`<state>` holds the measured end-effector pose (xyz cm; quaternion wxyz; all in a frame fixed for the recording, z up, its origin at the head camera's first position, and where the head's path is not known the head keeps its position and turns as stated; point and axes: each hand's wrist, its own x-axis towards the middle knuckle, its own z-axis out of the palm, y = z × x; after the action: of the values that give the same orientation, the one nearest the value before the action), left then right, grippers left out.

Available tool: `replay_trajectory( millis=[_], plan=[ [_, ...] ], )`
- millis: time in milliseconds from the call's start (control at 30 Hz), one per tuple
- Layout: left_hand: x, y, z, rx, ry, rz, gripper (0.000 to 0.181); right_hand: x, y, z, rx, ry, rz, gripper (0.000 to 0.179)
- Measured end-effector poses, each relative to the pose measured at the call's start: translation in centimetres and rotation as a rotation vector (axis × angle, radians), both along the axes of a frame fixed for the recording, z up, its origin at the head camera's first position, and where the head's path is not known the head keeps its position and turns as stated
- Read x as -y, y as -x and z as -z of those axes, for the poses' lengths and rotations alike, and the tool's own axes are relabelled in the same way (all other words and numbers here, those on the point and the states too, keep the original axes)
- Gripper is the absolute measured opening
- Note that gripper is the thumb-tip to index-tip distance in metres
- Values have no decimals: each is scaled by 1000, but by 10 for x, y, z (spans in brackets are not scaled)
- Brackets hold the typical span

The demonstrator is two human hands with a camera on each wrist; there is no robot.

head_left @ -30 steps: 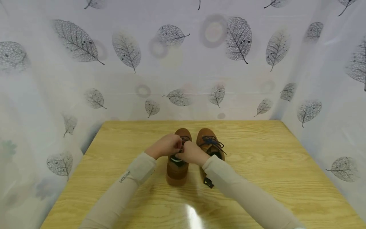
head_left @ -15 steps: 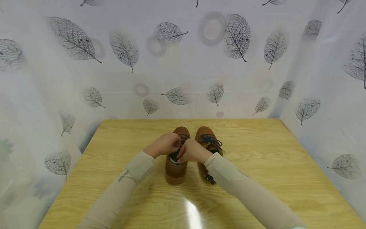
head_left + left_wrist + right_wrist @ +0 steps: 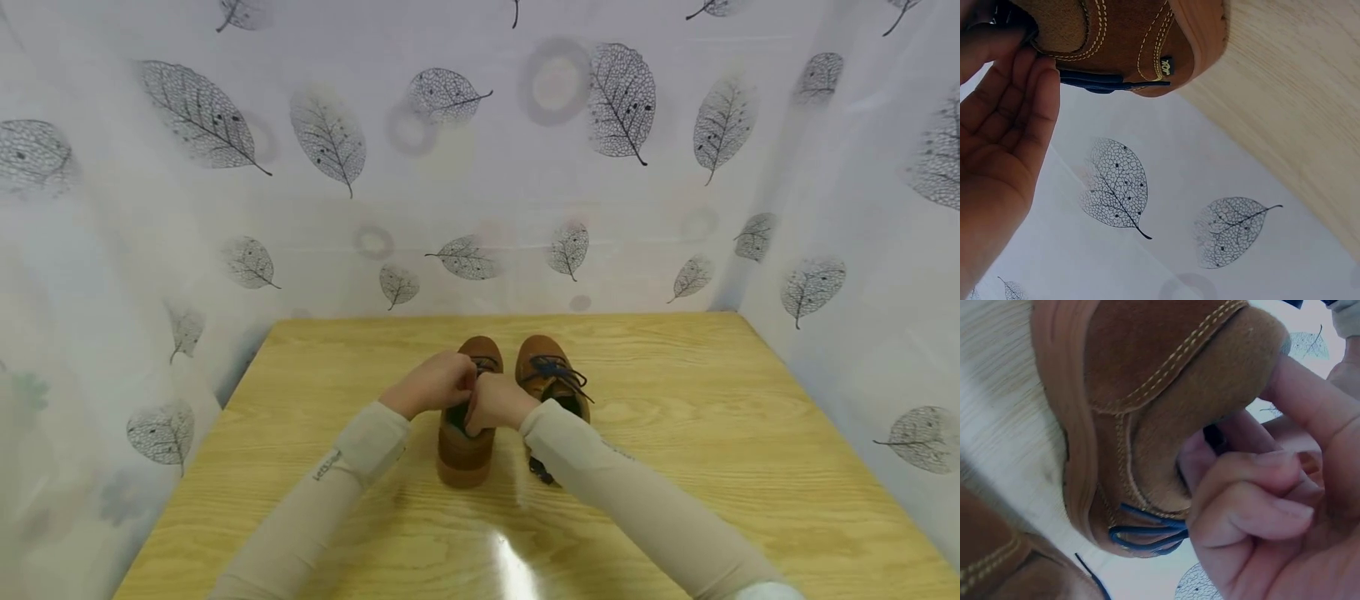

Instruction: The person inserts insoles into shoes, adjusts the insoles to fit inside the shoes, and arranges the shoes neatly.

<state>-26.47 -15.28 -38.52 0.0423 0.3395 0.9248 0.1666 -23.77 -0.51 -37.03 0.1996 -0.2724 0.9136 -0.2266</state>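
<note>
Two brown leather shoes with dark blue laces stand side by side, toes pointing away. My left hand (image 3: 431,383) is at the tongue side of the left shoe (image 3: 463,467), pinching a dark edge there in the left wrist view. At the same opening is my right hand (image 3: 501,402). Its thumb presses the heel collar (image 3: 1216,381), its other fingers curl, and one fingertip reaches inside. Blue laces (image 3: 1147,537) show past the right fingers, and my hands hide much of the opening. Beyond the right sleeve sits the right shoe (image 3: 534,357), its laces (image 3: 551,367) tied.
The shoes stand on a pale wooden table (image 3: 337,358). A small black piece (image 3: 540,471) lies by the right shoe's heel, partly behind the sleeve. A white leaf-print curtain (image 3: 480,167) surrounds the table's far edge and sides.
A pale strip seen in the left shoe's opening no longer shows. My right hand has shifted from the tongue toward the heel side. The left hand stays at nearly the same spot.
</note>
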Motion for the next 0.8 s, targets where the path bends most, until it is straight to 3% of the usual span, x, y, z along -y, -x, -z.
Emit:
replay_trajectory(
  millis=[167,533,800],
  plan=[
    [0,1,-2,-1,18,-1,3,-1,6,2,51,-62,-57,40],
    [-4,-2,-2,7,22,-25,8,8,4,6,168,-245,-48,44],
    [-2,0,0,-18,-15,-2,7,21,15,11,216,-362,-71,50]
  ],
)
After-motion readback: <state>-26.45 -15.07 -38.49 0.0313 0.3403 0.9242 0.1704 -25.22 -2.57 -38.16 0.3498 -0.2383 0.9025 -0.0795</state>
